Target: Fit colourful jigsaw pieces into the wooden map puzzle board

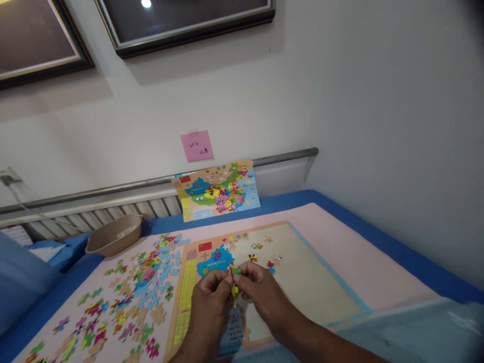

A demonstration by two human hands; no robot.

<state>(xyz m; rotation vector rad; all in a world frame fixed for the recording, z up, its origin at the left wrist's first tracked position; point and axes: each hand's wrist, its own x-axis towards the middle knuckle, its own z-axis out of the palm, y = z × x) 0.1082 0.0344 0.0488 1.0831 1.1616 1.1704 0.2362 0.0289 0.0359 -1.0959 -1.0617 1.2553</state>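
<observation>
Pinching small puzzle pieces (235, 271), the grips of left hand (210, 298) and right hand (261, 291) meet above the puzzle board (310, 285); bare board spreads rightward to its blue edge; loose pieces (149, 275) crowd the pink surface (350, 257) leftward; a map sheet (223, 194) stands by the wall rail (285, 157).

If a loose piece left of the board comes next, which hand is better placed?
Probably the left hand: it is nearer the loose pieces, while the right hand is farther over the board. Both are busy at a small green piece, so the left may need freeing first.
</observation>
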